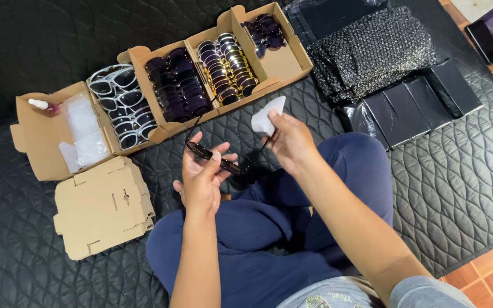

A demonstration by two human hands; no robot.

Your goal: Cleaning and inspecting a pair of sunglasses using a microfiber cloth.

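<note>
Head view showed you mid-wipe: your left hand [201,179] gripped a pair of dark sunglasses [215,159] at center frame, above your lap, while your right hand [289,140] pinched a white cloth [266,117] just beside them. By my reading, bringing the cloth onto a lens called for a steady frame.

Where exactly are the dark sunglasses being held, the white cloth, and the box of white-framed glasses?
dark sunglasses [215,160], head view, on the front frame across the left hand's fingers.
white cloth [265,118], head view, middle of the fold above the right hand.
box of white-framed glasses [122,104], head view, on the stacked frames.
</note>
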